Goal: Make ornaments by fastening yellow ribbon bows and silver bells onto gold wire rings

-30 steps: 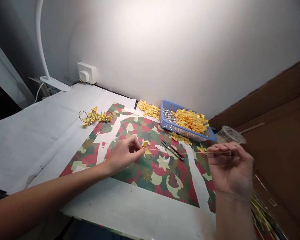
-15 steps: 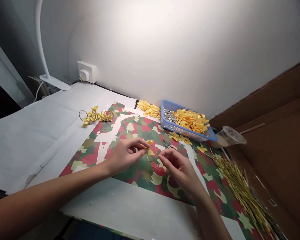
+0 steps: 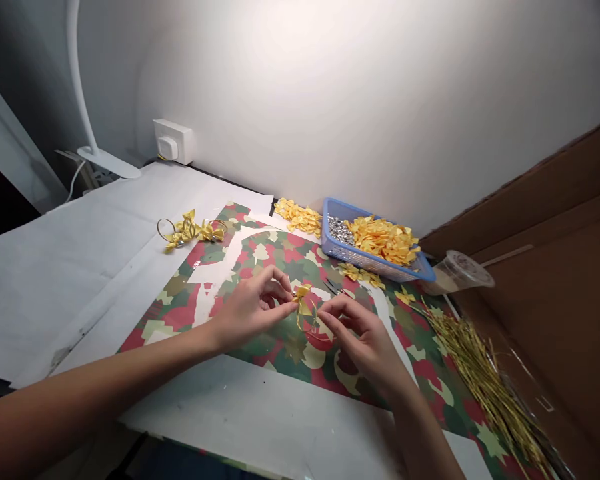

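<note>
Between thumb and fingers, my left hand pinches a small yellow ribbon bow at its left side. A thin gold wire tie is looped below and beside the bow. My right hand pinches the right side of that wire loop. Both hands are closed and hover over a camouflage-patterned sheet. Just beyond the right hand lies a pair of small scissors or snips, partly hidden by the fingers.
A blue basket holds yellow bows and silver bells. Loose bows lie beside it. Looped bows rest at left. Gold ties and a clear plastic cup are at right. A white lamp stands back left.
The bow has turned in my left fingers and shows more of its front. The wire loop has shifted and looks narrower. My right hand has hardly moved.
</note>
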`<control>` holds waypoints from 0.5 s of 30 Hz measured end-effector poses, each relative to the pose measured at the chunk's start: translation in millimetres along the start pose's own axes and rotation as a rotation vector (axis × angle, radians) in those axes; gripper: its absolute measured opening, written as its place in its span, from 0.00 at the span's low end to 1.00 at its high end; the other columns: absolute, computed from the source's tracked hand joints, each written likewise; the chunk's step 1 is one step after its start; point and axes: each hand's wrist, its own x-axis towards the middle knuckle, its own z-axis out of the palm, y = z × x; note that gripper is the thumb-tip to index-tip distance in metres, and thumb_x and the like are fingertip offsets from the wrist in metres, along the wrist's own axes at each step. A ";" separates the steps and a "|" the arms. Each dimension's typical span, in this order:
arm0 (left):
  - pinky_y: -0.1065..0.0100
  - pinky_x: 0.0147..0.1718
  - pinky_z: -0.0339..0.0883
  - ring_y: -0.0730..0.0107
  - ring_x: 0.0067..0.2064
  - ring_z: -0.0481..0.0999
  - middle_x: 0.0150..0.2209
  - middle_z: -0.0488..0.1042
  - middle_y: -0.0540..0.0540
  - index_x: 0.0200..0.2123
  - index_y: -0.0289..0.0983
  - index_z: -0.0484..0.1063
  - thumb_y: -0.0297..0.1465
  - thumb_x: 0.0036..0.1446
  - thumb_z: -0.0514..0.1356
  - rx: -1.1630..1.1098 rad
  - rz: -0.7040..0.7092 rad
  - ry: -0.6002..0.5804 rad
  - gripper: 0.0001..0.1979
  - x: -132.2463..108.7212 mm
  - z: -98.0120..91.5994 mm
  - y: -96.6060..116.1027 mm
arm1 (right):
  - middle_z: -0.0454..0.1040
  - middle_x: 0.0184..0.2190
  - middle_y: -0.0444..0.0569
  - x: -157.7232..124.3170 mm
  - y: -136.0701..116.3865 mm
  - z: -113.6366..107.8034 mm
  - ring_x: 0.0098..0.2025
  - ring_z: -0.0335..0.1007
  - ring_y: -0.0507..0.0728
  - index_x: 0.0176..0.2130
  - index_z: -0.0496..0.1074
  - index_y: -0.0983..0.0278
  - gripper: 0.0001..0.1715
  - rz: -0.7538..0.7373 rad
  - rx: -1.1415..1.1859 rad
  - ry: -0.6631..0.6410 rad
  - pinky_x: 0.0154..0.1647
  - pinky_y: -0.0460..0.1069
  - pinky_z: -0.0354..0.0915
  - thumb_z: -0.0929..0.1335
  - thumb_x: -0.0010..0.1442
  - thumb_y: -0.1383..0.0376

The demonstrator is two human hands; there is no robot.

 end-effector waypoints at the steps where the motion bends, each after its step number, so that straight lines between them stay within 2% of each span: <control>1: 0.71 0.27 0.68 0.72 0.31 0.76 0.28 0.72 0.51 0.32 0.38 0.62 0.32 0.53 0.61 -0.002 0.003 0.003 0.09 0.2 -0.2 -0.1 | 0.68 0.28 0.45 0.4 0.6 -2.8 0.27 0.62 0.52 0.30 0.68 0.62 0.11 0.009 -0.013 0.024 0.28 0.46 0.62 0.65 0.62 0.58; 5: 0.71 0.28 0.69 0.72 0.32 0.75 0.30 0.71 0.51 0.31 0.37 0.63 0.32 0.53 0.61 0.022 0.007 0.005 0.08 -0.1 -0.4 0.0 | 0.68 0.29 0.46 1.6 1.6 -5.6 0.29 0.64 0.52 0.31 0.69 0.62 0.12 0.024 -0.016 0.122 0.28 0.46 0.62 0.65 0.61 0.57; 11: 0.71 0.28 0.68 0.71 0.32 0.76 0.29 0.73 0.50 0.31 0.37 0.65 0.31 0.52 0.61 0.006 -0.004 -0.027 0.07 -1.8 1.4 -0.2 | 0.68 0.27 0.46 1.5 -1.6 6.8 0.27 0.64 0.52 0.30 0.69 0.62 0.13 -0.007 0.008 0.035 0.27 0.46 0.62 0.64 0.62 0.57; 15: 0.70 0.30 0.70 0.70 0.33 0.77 0.29 0.74 0.50 0.32 0.37 0.65 0.30 0.52 0.61 -0.009 -0.019 -0.030 0.07 -1.8 1.6 0.4 | 0.68 0.29 0.46 -0.6 -2.1 12.7 0.29 0.64 0.52 0.31 0.69 0.62 0.13 0.041 0.091 0.000 0.28 0.46 0.63 0.64 0.62 0.57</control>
